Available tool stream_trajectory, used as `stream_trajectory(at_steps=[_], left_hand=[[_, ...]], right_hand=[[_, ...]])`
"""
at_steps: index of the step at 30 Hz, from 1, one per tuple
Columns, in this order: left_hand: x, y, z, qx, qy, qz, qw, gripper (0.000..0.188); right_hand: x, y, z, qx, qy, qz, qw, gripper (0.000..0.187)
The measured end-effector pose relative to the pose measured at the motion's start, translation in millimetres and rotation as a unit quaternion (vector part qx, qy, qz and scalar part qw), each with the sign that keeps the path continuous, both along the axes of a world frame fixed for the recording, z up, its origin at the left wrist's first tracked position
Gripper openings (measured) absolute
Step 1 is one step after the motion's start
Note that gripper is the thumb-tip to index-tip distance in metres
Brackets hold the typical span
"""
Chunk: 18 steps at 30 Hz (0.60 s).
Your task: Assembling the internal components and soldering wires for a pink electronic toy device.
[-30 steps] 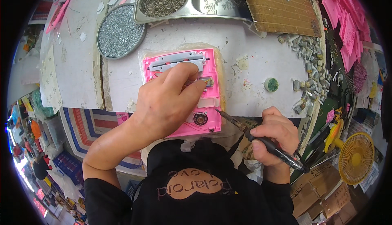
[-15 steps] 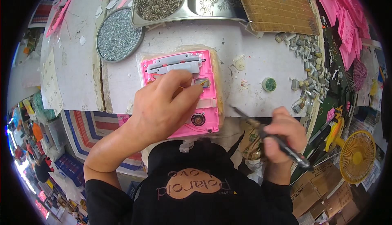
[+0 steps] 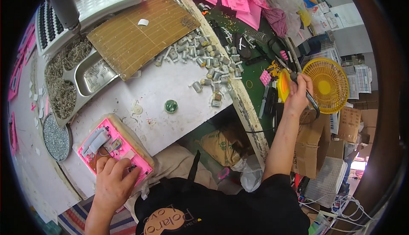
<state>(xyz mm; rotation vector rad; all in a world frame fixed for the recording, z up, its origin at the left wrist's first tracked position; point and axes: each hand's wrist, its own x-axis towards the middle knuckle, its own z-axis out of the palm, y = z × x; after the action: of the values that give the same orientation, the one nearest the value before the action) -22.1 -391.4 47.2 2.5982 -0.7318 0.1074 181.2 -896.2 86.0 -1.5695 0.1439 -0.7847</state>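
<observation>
A pink plastic casing point(image 3: 139, 160) with grey parts, thin wires and a small circuit board lies on a padded block point(image 3: 128, 135) at the lower left of the worktable. My left hand point(image 3: 114, 181) rests over its near side, fingers curled down onto it, partly hiding the wires and the round speaker. Out to the right, my right hand point(image 3: 299, 96) is closed round a dark-handled soldering iron point(image 3: 293, 75). Its thin tip points up and away, above the green side surface, close to a metal coil holder point(image 3: 257, 35).
A metal tray point(image 3: 91, 75) of small springs and a round dish of screws point(image 3: 56, 139) stand left. Small motors point(image 3: 208, 62) lie heaped by a brown board point(image 3: 142, 32). A green-filled round tub point(image 3: 171, 106) sits mid-table. A yellow fan point(image 3: 326, 86) and cardboard boxes point(image 3: 309, 149) are right.
My view has swung right. My right hand has carried the soldering iron from beside the casing out to the right side. My left hand stays at the casing, now lower on it.
</observation>
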Motion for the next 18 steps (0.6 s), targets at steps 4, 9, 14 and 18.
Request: stream_trajectory(at_steps=[4,9,14,18], left_hand=[[-3,4,0,0.003,-0.006,-0.001,1.000,0.024],[-8,14,-13,-0.016,-0.032,0.010,0.999,0.022],[-20,5,-23,-0.039,-0.053,0.082,0.994,0.030],[-35,9,-10,-0.084,-0.055,0.164,0.981,0.030]], right_hand=[[54,8,-18,-0.045,0.008,0.013,0.999,0.004],[127,0,-51,-0.158,0.097,-0.009,0.983,0.018],[130,-9,-52,0.041,0.161,0.125,0.978,0.023],[80,14,-62,0.342,0.207,0.308,0.864,0.029]])
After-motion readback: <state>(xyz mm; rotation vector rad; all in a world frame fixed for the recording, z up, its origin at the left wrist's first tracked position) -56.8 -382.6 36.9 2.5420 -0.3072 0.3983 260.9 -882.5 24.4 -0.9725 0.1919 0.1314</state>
